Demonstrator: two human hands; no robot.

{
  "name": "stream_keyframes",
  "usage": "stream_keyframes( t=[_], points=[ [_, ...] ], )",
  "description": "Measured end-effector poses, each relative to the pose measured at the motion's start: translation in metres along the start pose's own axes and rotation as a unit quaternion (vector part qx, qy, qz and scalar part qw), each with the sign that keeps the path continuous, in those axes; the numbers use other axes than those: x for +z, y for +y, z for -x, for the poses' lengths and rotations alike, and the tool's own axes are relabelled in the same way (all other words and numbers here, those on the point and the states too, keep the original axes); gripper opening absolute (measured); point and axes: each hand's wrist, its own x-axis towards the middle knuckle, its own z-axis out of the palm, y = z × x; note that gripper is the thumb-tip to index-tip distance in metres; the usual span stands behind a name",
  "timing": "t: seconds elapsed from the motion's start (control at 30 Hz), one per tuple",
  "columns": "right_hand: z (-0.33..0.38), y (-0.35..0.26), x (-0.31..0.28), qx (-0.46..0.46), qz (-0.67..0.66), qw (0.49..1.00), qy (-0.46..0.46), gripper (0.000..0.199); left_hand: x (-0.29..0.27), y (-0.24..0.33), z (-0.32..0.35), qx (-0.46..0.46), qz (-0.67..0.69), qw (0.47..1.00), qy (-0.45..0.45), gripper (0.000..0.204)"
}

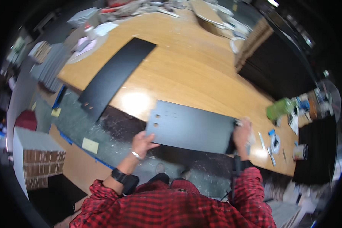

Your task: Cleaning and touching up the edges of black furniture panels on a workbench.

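Observation:
A dark grey rectangular panel (192,127) lies at the near edge of the wooden table, its front part jutting out over the floor. Two round holes and some small marks show near its left end. My left hand (141,144) grips the panel's near left corner, thumb and fingers around the edge. At the panel's right end, my right hand (242,135) is closed, with something whitish beside the palm; blur hides what its fingers hold. Farther left, a second long black panel (119,72) rests slantwise on the table, its near end overhanging the edge.
The wooden table (186,64) spreads out ahead. At right stand a stack of dark boards (273,60), a green plastic bottle (280,109), a tape roll (275,144) and a can (300,152). Stacked boxes (41,163) are at lower left; clutter lines the far edge.

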Motion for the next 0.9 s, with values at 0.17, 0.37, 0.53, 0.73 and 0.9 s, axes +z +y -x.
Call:
stream_keyframes(
  t=[0.17,0.37,0.53,0.73,0.9],
  points=[
    [0.074,-0.195,0.017,-0.260,-0.298,0.916,-0.067,0.049,-0.021,0.022,-0.008,-0.008,-0.065,0.998,0.004,0.029],
    [0.022,-0.094,0.013,-0.152,-0.372,0.898,-0.179,0.032,-0.095,0.042,0.000,0.043,-0.107,0.993,0.039,0.028],
    [-0.055,0.111,-0.007,-0.045,-0.118,0.988,0.090,0.043,-0.030,0.016,-0.001,0.082,0.092,0.988,0.090,0.036],
    [-0.037,0.078,-0.026,-0.069,-0.308,0.948,-0.048,0.039,0.072,-0.052,0.026,-0.082,0.092,0.992,-0.034,0.051],
    [-0.026,0.057,-0.024,-0.090,-0.301,0.935,-0.163,0.032,0.103,-0.062,0.017,-0.114,0.012,0.993,-0.018,0.044]
  ],
)
